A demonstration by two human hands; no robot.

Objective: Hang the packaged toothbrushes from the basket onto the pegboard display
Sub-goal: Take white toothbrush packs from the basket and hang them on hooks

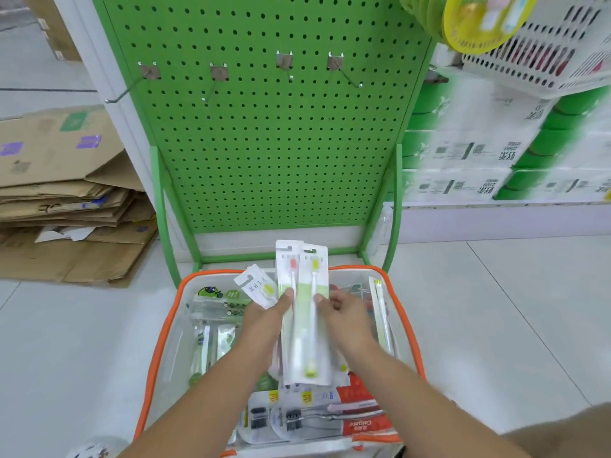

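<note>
A clear basket with an orange rim stands on the floor below the green pegboard. It holds several packaged toothbrushes and toothpaste boxes. Above it, my left hand and my right hand grip a small stack of long toothbrush packs from both sides, with a pink-headed and a yellow-headed brush on top. Another pack fans out to the left of my left hand. Several metal hooks stick out of the pegboard, all bare.
Flattened cardboard boxes are piled on the floor at left. Green and white stacked cartons fill the shelf at right, with a white plastic crate and yellow hanging packs above them. White tiled floor surrounds the basket.
</note>
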